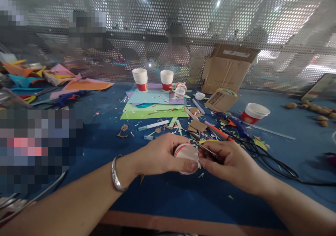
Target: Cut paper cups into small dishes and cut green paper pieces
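My left hand (168, 155) grips a white paper cup piece (187, 155) with red lines, its thumb pressed across the near side. My right hand (228, 159) is closed around a small pair of scissors (207, 149), whose blades point left over the cup piece's right edge. A loose strip of the white paper hangs by my right fingertips. Whether the blades are apart cannot be made out. Just beyond my hands lie paper and cardboard scraps (196, 125) and a marker (154, 125).
Stacked paper cups (140, 78) stand behind coloured sheets (152, 113). At the right are a glue gun (240, 125) with a black cable (275, 169), a cut cup (254, 112), cardboard boxes (228, 69) and walnut-like balls (319, 109). Coloured paper (89, 84) lies at the left.
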Action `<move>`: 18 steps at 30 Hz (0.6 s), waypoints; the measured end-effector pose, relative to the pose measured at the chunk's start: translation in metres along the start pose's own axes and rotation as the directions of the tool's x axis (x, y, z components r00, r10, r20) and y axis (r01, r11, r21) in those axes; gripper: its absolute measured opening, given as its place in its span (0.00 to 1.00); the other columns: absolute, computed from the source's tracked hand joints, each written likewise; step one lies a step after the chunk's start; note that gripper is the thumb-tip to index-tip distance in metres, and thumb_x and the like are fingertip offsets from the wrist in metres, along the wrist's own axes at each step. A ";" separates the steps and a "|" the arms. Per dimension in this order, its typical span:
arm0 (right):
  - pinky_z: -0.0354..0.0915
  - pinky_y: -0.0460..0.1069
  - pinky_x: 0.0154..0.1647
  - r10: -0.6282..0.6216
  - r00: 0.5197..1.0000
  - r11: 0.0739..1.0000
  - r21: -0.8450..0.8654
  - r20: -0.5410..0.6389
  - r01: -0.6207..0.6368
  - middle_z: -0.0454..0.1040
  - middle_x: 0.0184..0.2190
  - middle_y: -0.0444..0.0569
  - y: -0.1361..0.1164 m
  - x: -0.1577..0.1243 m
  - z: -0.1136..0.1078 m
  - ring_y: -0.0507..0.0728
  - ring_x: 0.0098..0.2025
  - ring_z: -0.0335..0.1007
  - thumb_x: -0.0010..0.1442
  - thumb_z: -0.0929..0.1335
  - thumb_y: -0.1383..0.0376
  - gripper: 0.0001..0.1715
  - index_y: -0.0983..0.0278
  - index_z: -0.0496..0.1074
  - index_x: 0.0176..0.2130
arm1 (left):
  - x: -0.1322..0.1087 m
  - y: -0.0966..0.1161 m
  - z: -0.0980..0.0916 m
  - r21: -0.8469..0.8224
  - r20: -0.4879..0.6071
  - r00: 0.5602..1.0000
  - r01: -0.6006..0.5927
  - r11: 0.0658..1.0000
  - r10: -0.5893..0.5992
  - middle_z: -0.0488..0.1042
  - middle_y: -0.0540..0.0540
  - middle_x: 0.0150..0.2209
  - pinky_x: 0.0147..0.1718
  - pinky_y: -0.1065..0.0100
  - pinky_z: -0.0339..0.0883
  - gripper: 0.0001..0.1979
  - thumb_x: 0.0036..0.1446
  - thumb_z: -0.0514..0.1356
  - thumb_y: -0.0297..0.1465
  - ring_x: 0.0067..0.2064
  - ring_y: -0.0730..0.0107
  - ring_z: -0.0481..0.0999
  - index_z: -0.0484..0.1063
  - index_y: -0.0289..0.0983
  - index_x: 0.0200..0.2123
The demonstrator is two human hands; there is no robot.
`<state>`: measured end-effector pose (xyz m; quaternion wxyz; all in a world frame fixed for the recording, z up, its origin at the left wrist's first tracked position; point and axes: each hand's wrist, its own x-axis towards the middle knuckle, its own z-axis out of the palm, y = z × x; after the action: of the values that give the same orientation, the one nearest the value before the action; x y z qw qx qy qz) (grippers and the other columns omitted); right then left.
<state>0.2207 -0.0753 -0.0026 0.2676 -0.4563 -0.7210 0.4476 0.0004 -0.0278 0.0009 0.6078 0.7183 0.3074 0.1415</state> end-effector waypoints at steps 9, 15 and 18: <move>0.51 0.45 0.23 -0.025 1.000 0.999 -0.037 0.010 0.025 0.57 0.22 0.39 -0.001 -0.002 0.005 0.49 0.24 0.51 0.58 0.68 0.67 0.07 0.63 0.66 0.28 | -0.004 0.002 0.003 0.028 0.015 0.999 -0.042 0.999 0.041 0.65 0.55 0.25 0.25 0.77 0.54 0.14 0.54 0.69 0.38 0.27 0.80 0.61 0.69 0.35 0.29; 0.51 0.45 0.22 -0.072 0.997 0.997 -0.026 0.002 0.072 0.59 0.21 0.39 -0.007 -0.005 0.005 0.48 0.23 0.51 0.57 0.67 0.68 0.07 0.63 0.66 0.27 | -0.001 0.001 0.004 -0.284 0.133 0.990 0.090 0.954 -0.054 0.72 0.52 0.26 0.26 0.76 0.61 0.11 0.54 0.69 0.35 0.26 0.78 0.70 0.73 0.34 0.31; 0.51 0.45 0.21 -0.086 0.996 0.996 -0.026 -0.014 0.085 0.59 0.21 0.39 -0.009 -0.007 0.005 0.48 0.22 0.51 0.57 0.68 0.68 0.08 0.63 0.66 0.26 | 0.000 0.001 0.004 -0.270 0.154 0.983 0.135 0.953 -0.096 0.74 0.51 0.25 0.22 0.76 0.57 0.13 0.53 0.69 0.39 0.24 0.78 0.69 0.75 0.34 0.32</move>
<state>0.2162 -0.0847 0.0036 0.2860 -0.4317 -0.7434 0.4232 0.0029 -0.0312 0.0011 0.7302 0.6143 0.2829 0.0973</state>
